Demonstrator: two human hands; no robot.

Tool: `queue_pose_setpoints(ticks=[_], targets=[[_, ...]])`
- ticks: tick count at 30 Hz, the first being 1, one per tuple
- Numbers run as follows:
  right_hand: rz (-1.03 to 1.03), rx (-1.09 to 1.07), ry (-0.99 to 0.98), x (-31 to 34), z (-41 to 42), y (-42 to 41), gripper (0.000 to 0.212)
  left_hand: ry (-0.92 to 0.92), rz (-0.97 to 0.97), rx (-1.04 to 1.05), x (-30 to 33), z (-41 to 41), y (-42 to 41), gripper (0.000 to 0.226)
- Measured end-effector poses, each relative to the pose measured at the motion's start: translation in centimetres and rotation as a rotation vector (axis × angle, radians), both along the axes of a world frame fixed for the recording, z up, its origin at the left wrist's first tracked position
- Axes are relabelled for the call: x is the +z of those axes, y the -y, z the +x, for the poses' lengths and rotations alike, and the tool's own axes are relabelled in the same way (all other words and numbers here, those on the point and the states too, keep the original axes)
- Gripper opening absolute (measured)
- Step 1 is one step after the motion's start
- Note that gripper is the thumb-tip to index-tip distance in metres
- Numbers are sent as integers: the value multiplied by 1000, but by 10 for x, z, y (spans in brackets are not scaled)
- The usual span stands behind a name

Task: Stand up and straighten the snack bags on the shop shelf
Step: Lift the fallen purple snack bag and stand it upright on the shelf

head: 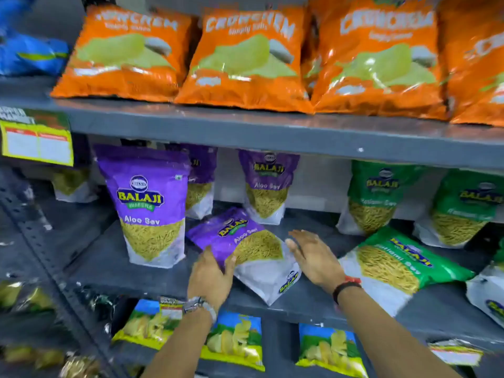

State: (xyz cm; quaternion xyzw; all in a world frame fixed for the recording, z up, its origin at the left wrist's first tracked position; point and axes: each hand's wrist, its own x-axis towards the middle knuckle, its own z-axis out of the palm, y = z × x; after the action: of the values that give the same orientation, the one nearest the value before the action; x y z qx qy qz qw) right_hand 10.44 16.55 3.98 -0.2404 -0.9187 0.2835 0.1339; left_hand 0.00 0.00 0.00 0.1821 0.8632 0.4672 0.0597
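Both hands are on the middle shelf, working at a purple Aloo Sev bag that lies flat on its back, its purple top pointing toward eleven o'clock and its white bottom toward five. The left hand sits at the bag's seven o'clock edge, thumb hooked over the front and fingers spread loosely beside it — touching, but not closed around it. The right hand is open and flat, fingers straight, just off the bag's three o'clock edge; whether it touches the packet I cannot tell. At nine o'clock from the fallen bag, a second purple Aloo Sev bag stands upright near the shelf's front, and two more purple ones stand toward the back at twelve. At three o'clock a green sev bag also lies tipped over — behind it two green bags stand upright. The shelf above carries a row of orange chip bags leaning back, and the shelf below shows blue-and-yellow chip bags.
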Motion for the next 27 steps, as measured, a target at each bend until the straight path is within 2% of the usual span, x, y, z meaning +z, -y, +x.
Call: queue_pose_setpoints(ticks=[2,3,5,7,9,10,13,14,17,19,21,27], targets=[[-200,-38,51,-18,-26,-18,63,260,52,93,-16,-18,-12,61],[-289,-58,80,-25,-38,-27,62,432,142,74,-21,-22,-15,54],[-392,-7,182,-45,-61,-48,91,744,339,26,-35,-34,-23,33],[-484,-17,270,-65,-79,-64,108,874,444,-34,-46,-42,-33,31],[-586,-3,324,-73,-84,-74,113,899,470,-113,-48,-46,-37,19],[-618,-21,306,-68,-85,-71,105,922,504,-133,-53,-50,-37,16],[-675,32,147,-65,-76,-65,61,939,576,-124,-60,-53,-35,21],[-689,26,118,-65,-72,-63,53,932,589,-129,-59,-50,-33,19],[-722,59,45,-52,-46,-48,67,848,610,-219,-57,-36,-23,12],[-749,103,-13,-41,-22,-33,51,790,621,-273,-52,-23,-12,13],[-750,96,-58,-38,-1,-21,49,741,637,-317,-43,-12,0,15],[-689,78,-217,-37,57,13,76,628,654,-474,-20,12,23,21]])
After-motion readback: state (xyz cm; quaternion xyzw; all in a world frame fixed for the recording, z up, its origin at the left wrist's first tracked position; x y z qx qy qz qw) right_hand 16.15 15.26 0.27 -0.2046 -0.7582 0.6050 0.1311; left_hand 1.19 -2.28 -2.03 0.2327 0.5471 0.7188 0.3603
